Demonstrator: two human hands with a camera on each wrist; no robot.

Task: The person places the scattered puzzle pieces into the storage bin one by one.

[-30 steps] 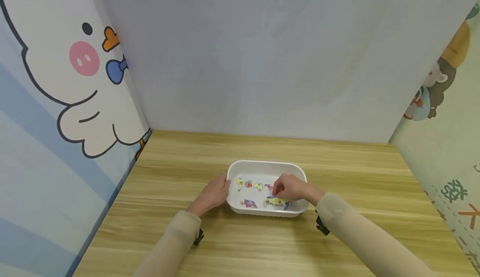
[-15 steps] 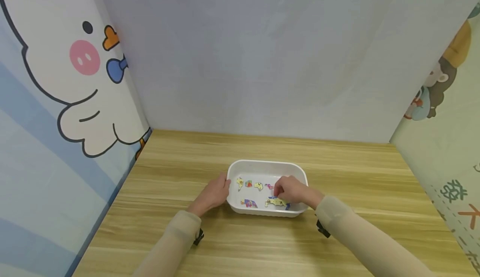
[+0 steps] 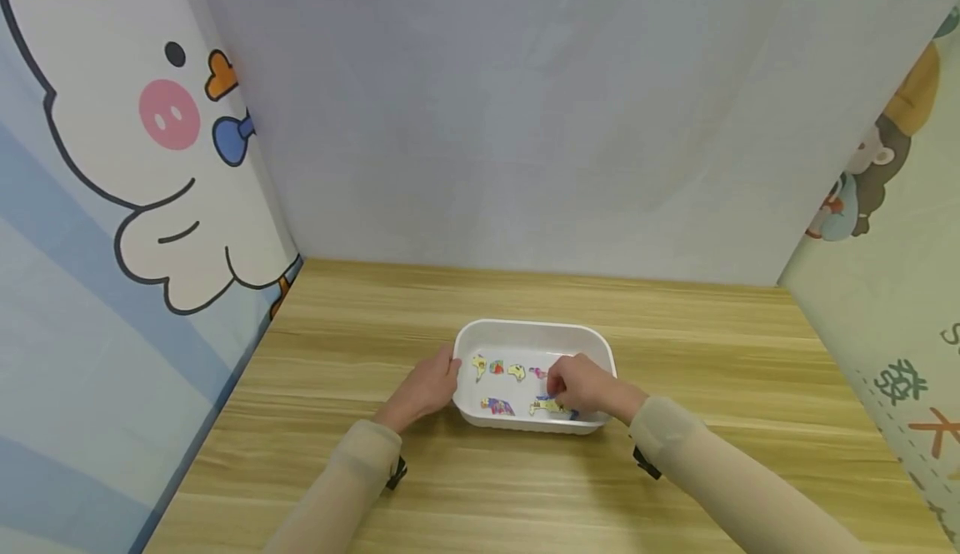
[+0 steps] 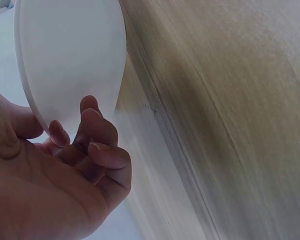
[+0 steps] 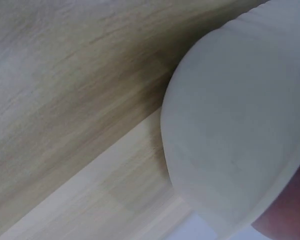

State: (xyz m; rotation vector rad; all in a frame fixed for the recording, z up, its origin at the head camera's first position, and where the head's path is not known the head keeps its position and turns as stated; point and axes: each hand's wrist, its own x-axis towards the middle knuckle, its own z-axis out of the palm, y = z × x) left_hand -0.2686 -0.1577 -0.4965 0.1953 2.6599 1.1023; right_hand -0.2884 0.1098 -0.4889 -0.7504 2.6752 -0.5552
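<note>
A white plastic tray (image 3: pixel 517 426) stands on the wooden table. My left hand (image 3: pixel 429 387) grips its left end, thumb over the rim; the left wrist view shows the other fingers curled by the outer wall. My right hand (image 3: pixel 583 383) reaches over the right end into the tray. Its fingers curl downward and pinch at the blue upper edge of a yellow-and-blue puzzle piece (image 3: pixel 542 407); the fingertips are partly hidden. In the right wrist view the tray wall (image 5: pixel 235 115) hides most of this hand.
Other flat puzzle pieces lie in the tray: a purple-red one (image 3: pixel 497 406) at the front left, yellow ones (image 3: pixel 517 372) and a small red-green one (image 3: pixel 497 367) farther back, and a pink one (image 3: pixel 537 372) beside the right hand. A pale curtain (image 3: pixel 525 121) rises behind the table (image 3: pixel 360 304).
My right hand has shifted slightly down and right, and the yellow-and-blue piece under its fingers has moved a little. The left hand keeps its place on the tray.
</note>
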